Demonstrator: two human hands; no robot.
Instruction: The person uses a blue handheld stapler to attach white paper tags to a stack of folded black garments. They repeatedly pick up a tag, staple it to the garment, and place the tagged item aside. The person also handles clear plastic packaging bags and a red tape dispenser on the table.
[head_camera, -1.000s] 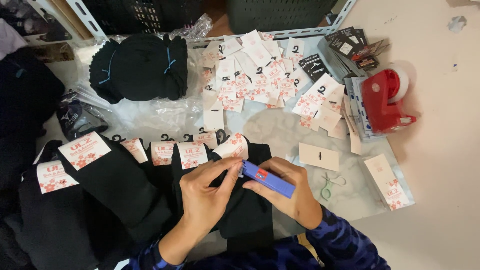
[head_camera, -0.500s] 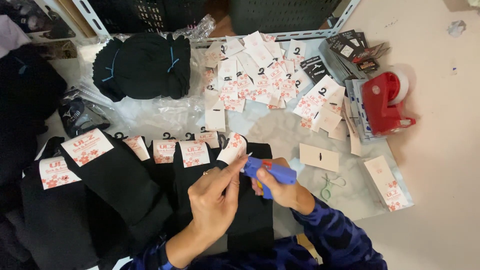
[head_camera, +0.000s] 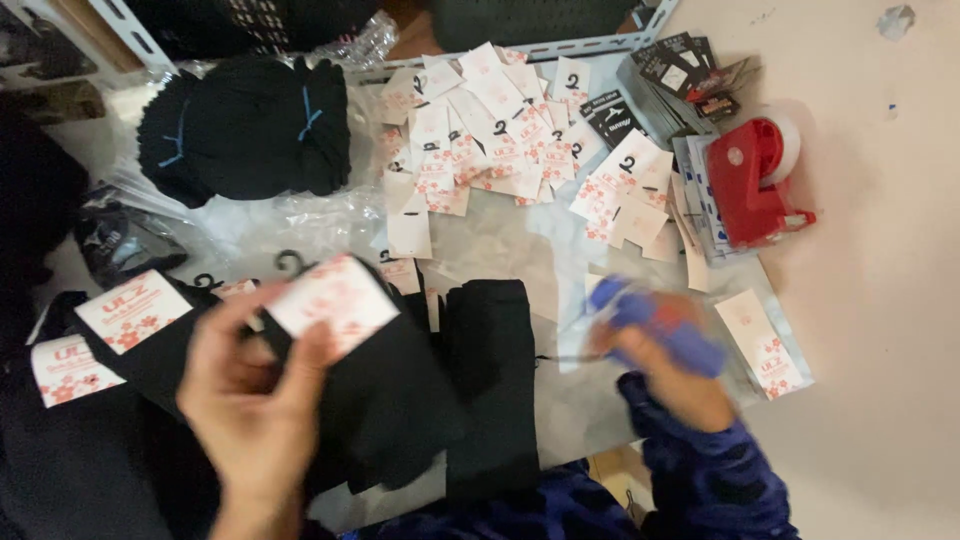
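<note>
Left of the red tape dispenser (head_camera: 757, 180), both hands had parted since half a second earlier. Left hand (head_camera: 250, 395) gripped the tagged black sock (head_camera: 375, 385), carrying it leftward; right hand (head_camera: 665, 365) held the blue tagging gun (head_camera: 660, 325), withdrawn. Tag apparently fastened.

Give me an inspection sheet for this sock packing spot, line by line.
Surface: pale worktop with clear plastic sheeting.
Job's things: left hand lifts a tagged black sock; right hand grips a blue tagging gun; an untagged sock lies between them.
Clutter: loose card tags, red tape dispenser, bundled black socks.
Hands: both blurred, each closed on its item.
Cables: nothing seen.
Surroundings: metal shelf rail at the back.
</note>
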